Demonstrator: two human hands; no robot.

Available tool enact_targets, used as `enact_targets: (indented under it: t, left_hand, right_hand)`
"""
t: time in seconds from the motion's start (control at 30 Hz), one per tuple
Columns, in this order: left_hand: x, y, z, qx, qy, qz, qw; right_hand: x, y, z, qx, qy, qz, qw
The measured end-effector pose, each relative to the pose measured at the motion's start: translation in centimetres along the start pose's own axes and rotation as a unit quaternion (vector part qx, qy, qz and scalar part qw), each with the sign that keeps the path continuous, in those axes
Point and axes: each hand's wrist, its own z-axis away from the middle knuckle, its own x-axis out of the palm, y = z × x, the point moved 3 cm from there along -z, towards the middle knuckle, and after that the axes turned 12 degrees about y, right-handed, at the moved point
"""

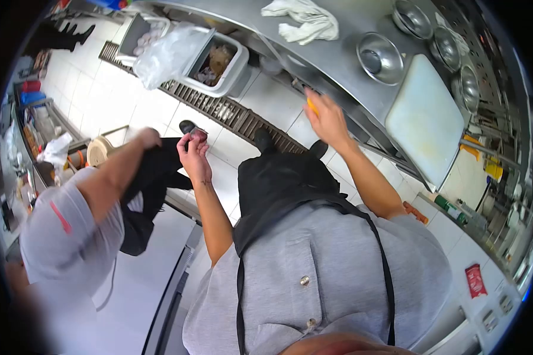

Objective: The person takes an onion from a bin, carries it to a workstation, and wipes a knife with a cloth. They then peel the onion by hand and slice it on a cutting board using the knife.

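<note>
My left hand (193,155) is raised over the floor, its fingers closed around a small dark red, roundish item (199,135), perhaps an onion. Farther right, my right hand (328,120) grips a yellow handle (312,106) near the edge of the steel counter (337,62); whatever is attached to the handle cannot be made out. The two hands are well apart. Beyond and between them, a grey-white bin (234,74) on the floor holds brown scraps, with a clear plastic bag (163,59) over its left side.
A white cutting board (427,121) lies at the counter's right end, near steel bowls (380,58) and a white cloth (302,21). A co-worker in a grey shirt (71,228) stands close on my left. A floor drain grate (237,118) runs below the counter.
</note>
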Motion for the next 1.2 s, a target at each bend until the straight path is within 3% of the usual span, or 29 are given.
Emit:
enact_targets:
  t: [0.17,0.23,0.27,0.5,0.6,0.63,0.67,0.8,0.93,1.07,1.2]
  left_hand:
    - [3.6,0.1,0.9,-0.005,-0.061,-0.021,0.998]
    - [5.1,0.5,1.1,-0.001,-0.079,-0.028,0.996]
    - [5.6,0.6,1.1,0.002,-0.084,-0.035,0.996]
    - [8.1,0.4,0.4,0.011,-0.121,-0.051,0.991]
    - [8.9,0.0,0.2,0.008,-0.152,-0.066,0.986]
    - [9.3,0.0,0.5,0.008,-0.153,-0.07,0.986]
    - [10.0,0.0,0.8,0.007,-0.157,-0.077,0.985]
    - [13.0,-0.1,2.0,0.01,-0.195,-0.072,0.978]
    - [15.8,2.1,5.5,0.047,-0.208,-0.082,0.974]
    - [16.3,2.7,7.0,0.083,-0.208,-0.08,0.971]
    - [17.3,2.3,9.9,0.062,-0.222,-0.065,0.971]
  right_hand:
    - [-1.9,-0.5,-7.5,-0.008,0.15,0.111,0.982]
    - [0.2,1.4,-6.9,0.07,0.1,0.213,0.969]
    - [0.8,1.8,-5.4,0.047,0.099,0.221,0.969]
    - [-4.3,0.2,4.9,0.103,0.065,0.182,0.976]
    - [-6.9,1.1,7.3,0.102,0.078,0.079,0.989]
    - [-7.3,1.7,6.8,0.203,0.044,-0.071,0.976]
    - [-7.2,2.5,6.3,0.297,0.013,-0.219,0.929]
    - [-3.2,3.6,-0.9,0.31,0.046,-0.543,0.779]
    - [-0.2,5.3,-1.8,0.339,0.044,-0.463,0.818]
    - [-0.7,7.5,7.5,0.331,0.026,-0.414,0.848]
    - [-6.2,9.0,16.6,0.355,0.016,-0.422,0.834]
